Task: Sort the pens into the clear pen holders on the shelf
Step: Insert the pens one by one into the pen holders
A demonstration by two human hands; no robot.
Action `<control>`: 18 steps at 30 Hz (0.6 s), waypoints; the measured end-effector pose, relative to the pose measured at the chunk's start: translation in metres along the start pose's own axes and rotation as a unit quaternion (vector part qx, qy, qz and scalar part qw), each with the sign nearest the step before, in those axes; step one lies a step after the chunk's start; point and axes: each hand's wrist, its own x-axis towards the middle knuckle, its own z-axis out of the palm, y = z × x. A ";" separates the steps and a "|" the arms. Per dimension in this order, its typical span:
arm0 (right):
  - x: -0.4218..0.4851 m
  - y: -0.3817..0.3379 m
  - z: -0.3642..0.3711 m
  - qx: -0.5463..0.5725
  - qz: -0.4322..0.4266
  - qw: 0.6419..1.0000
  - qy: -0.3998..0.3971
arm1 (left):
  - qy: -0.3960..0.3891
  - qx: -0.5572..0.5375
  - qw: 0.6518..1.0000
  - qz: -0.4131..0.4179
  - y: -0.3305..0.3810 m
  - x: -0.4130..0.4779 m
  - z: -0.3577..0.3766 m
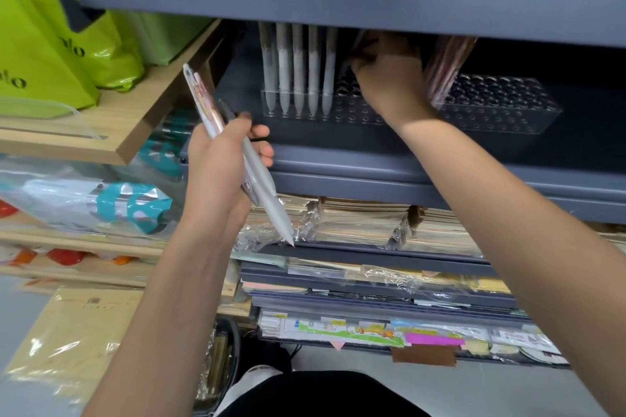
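My left hand (220, 159) grips a small bunch of pens (261, 186) in front of the grey shelf (372, 159); one is pale grey with its tip pointing down and right, another has a pink pattern. A clear pen holder (359, 112) on the shelf carries several pale grey pens (298, 68) standing upright in its left holes. My right hand (389, 74) reaches deep into the shelf above this holder and pinches a dark pen (355, 44), mostly hidden under the upper shelf. A second clear holder (501, 105) stands to the right with pinkish pens (447, 61) at its left end.
The upper grey shelf board (338, 0) hangs low over the holders. Lime green bags (50, 54) sit on a wooden shelf (111, 132) at left. Stacks of wrapped notebooks (366, 220) and paper fill the shelves below. Plastic-wrapped goods (101, 203) lie at lower left.
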 end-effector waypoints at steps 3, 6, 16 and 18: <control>0.007 -0.002 0.001 -0.019 0.001 1.000 -0.022 | 0.002 0.008 1.000 0.009 -0.001 0.000 -0.001; 0.011 -0.003 0.003 -0.030 0.000 0.999 -0.028 | 0.002 0.019 1.000 0.012 0.001 0.002 -0.002; 0.001 -0.007 -0.007 -0.015 0.047 0.998 -0.049 | -0.007 0.035 0.999 0.008 0.002 0.002 -0.003; -0.015 -0.013 -0.016 0.022 0.050 0.998 0.013 | -0.008 0.026 1.000 0.003 0.003 0.001 -0.003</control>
